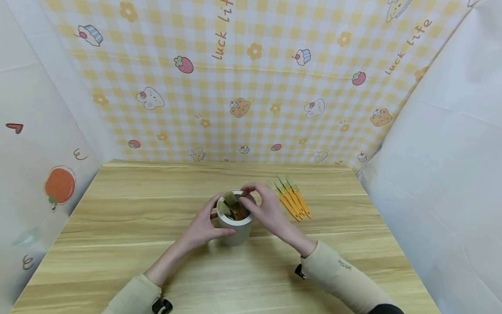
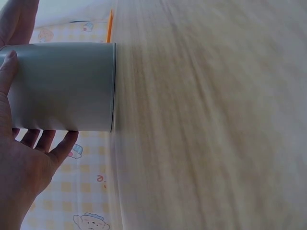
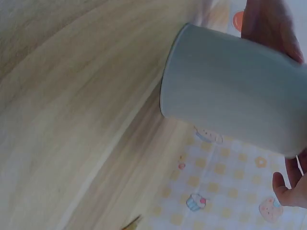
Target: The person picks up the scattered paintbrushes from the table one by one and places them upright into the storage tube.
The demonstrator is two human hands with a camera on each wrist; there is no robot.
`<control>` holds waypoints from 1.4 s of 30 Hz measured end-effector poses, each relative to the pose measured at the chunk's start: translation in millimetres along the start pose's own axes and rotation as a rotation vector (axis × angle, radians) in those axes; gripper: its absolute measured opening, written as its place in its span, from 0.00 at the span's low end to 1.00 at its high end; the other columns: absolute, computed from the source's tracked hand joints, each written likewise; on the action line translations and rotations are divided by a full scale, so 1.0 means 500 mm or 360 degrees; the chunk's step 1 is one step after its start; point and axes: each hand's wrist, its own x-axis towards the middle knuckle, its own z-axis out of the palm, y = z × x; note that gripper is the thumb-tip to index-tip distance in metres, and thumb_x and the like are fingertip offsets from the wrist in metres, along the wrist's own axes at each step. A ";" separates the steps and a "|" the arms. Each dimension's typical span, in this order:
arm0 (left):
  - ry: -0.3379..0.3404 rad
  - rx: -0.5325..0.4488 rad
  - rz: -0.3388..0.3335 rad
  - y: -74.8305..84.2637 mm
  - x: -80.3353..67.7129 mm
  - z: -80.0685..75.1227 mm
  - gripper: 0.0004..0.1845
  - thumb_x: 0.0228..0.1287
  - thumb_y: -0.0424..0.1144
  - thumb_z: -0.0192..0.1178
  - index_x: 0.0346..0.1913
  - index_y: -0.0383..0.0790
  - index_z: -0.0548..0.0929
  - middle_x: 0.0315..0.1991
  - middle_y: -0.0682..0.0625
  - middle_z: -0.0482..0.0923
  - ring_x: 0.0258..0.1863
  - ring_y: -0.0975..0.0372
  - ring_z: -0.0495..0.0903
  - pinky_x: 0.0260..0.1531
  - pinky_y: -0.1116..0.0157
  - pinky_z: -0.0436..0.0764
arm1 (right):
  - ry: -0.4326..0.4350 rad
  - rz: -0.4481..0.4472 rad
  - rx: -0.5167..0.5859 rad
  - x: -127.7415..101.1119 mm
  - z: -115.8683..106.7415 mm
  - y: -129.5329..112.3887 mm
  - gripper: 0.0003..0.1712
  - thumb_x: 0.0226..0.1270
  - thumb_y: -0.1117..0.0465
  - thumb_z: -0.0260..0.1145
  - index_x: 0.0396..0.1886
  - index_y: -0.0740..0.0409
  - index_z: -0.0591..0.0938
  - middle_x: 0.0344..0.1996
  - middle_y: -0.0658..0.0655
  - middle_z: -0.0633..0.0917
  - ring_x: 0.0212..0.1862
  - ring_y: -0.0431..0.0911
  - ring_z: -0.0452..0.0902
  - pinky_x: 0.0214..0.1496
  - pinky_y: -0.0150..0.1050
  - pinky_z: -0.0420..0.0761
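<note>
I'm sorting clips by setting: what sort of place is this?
Probably a small staged tabletop booth, not a lived-in room: a wooden table walled by a checkered cartoon backdrop and white sheets, with only a grey cup and orange-handled brushes.

The cup (image 1: 234, 222) stands near the middle of the table (image 1: 117, 209), with the left hand (image 1: 204, 226) wrapped on its 9 o'clock side and the right hand (image 1: 264, 209) over its rim from 3 o'clock, so both flanks and the mouth are blocked. Just past the right hand, toward 2 o'clock, a row of brushes (image 1: 292, 198) lies flat on the wood. Bare tabletop runs wide at 9 to 11 o'clock and at 12 o'clock up to the backdrop (image 1: 251, 87). Both forearms cross the near edge at 5 and 7 o'clock.
</note>
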 end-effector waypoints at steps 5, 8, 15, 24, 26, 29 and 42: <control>0.0023 0.0005 -0.0017 -0.001 -0.001 0.000 0.57 0.48 0.43 0.83 0.79 0.52 0.60 0.74 0.43 0.67 0.73 0.44 0.68 0.70 0.40 0.76 | 0.0032 0.0178 0.0108 0.015 -0.032 0.018 0.17 0.72 0.62 0.69 0.57 0.61 0.82 0.47 0.57 0.89 0.52 0.51 0.86 0.58 0.49 0.88; 0.0033 0.0015 -0.0007 -0.002 -0.001 0.000 0.57 0.47 0.43 0.83 0.79 0.51 0.60 0.74 0.43 0.68 0.73 0.45 0.69 0.69 0.41 0.77 | 0.0014 0.0303 0.0162 0.023 -0.051 0.042 0.19 0.74 0.61 0.67 0.61 0.61 0.81 0.51 0.59 0.88 0.53 0.51 0.86 0.56 0.48 0.89; 0.0043 0.0028 -0.0010 -0.004 -0.001 0.001 0.57 0.46 0.42 0.83 0.79 0.50 0.60 0.73 0.42 0.69 0.73 0.45 0.69 0.69 0.41 0.77 | -0.0037 0.0487 0.0120 0.023 -0.075 0.116 0.23 0.75 0.61 0.66 0.67 0.58 0.77 0.57 0.62 0.86 0.54 0.54 0.85 0.57 0.52 0.88; 0.0033 0.0020 -0.0048 -0.001 -0.001 0.001 0.58 0.46 0.42 0.83 0.79 0.50 0.60 0.74 0.43 0.68 0.71 0.42 0.72 0.69 0.41 0.77 | -0.0245 0.0580 -0.0093 -0.003 -0.087 0.193 0.31 0.73 0.65 0.66 0.72 0.63 0.71 0.57 0.71 0.84 0.54 0.61 0.85 0.55 0.55 0.89; 0.0032 0.0021 -0.0053 0.000 -0.001 0.001 0.58 0.46 0.42 0.84 0.79 0.50 0.59 0.74 0.43 0.68 0.72 0.42 0.71 0.69 0.41 0.77 | -0.0309 0.0592 -0.0122 -0.009 -0.089 0.202 0.33 0.72 0.66 0.67 0.74 0.65 0.68 0.58 0.73 0.82 0.54 0.64 0.85 0.55 0.56 0.89; 0.0031 0.0030 -0.0061 0.002 -0.001 0.000 0.58 0.46 0.42 0.83 0.80 0.50 0.59 0.74 0.43 0.68 0.71 0.42 0.72 0.69 0.41 0.77 | -0.0403 0.0633 -0.0164 -0.019 -0.089 0.214 0.37 0.71 0.66 0.68 0.75 0.67 0.65 0.59 0.75 0.81 0.55 0.65 0.84 0.57 0.56 0.88; 0.0031 0.0051 -0.0050 0.002 0.001 -0.001 0.58 0.47 0.43 0.83 0.79 0.50 0.59 0.75 0.44 0.67 0.72 0.42 0.71 0.69 0.41 0.77 | -0.0495 0.0630 -0.0443 -0.039 -0.072 0.240 0.39 0.62 0.74 0.70 0.73 0.67 0.69 0.59 0.72 0.82 0.59 0.64 0.81 0.61 0.59 0.85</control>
